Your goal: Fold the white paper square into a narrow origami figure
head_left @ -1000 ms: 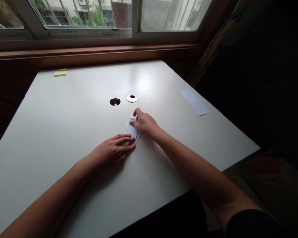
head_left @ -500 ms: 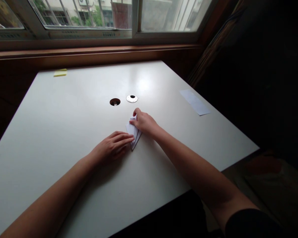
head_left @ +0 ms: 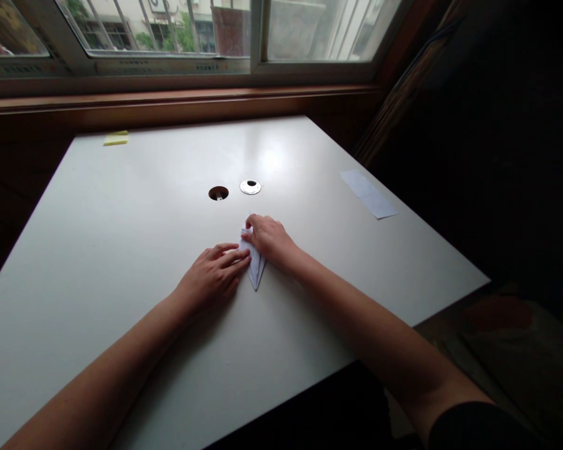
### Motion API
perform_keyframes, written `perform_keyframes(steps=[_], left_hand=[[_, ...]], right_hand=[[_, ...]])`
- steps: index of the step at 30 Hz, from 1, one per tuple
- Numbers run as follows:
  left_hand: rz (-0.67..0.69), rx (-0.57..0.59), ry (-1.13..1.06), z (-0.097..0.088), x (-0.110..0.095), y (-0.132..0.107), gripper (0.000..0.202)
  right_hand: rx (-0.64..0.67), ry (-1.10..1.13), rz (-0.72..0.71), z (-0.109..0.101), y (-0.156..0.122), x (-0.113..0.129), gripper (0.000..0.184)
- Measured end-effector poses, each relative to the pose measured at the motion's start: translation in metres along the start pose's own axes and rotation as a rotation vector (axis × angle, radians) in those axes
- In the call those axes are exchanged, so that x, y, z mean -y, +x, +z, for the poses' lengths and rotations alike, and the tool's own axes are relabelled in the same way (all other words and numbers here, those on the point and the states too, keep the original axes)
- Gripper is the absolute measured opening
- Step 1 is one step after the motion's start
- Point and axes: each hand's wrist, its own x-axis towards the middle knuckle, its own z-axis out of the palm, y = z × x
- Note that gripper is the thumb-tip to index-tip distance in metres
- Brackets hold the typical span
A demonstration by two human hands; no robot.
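A folded piece of white paper (head_left: 256, 270) lies on the white table, its narrow point toward me. My right hand (head_left: 268, 237) is closed on its upper right part, thumb and index finger pinching near the far end. From the left, my left hand (head_left: 218, 269) reaches over with fingers stretched out, the fingertips resting on the paper's left side. The fingers cover part of the folds.
The white table (head_left: 122, 250) has a round hole (head_left: 218, 194) and a metal grommet cover (head_left: 250, 187) beyond the paper. A white paper strip (head_left: 368, 194) lies near the right edge. Yellow sticky notes (head_left: 116, 138) sit at the far left corner, below a window (head_left: 169, 28).
My right hand has come slightly toward me along the paper. The paper's point has shifted a little nearer and to the right. My left fingertips now rest farther up its left side.
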Motion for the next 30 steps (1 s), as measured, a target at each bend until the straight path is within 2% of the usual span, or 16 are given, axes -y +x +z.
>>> perform_keyframes(steps=[8,21,30], left_hand=[[0.048,-0.001,0.017,0.001,-0.006,-0.001,0.038],[0.097,0.067,0.101,-0.015,-0.028,0.001,0.029],[0.136,0.098,0.043,-0.014,-0.033,0.002,0.013]], right_hand=[[-0.008,-0.007,-0.001,0.003,0.002,-0.001,0.019],[-0.002,-0.003,0.01,0.004,0.004,0.001,0.018],[0.016,-0.005,0.03,0.004,0.006,0.001,0.018]])
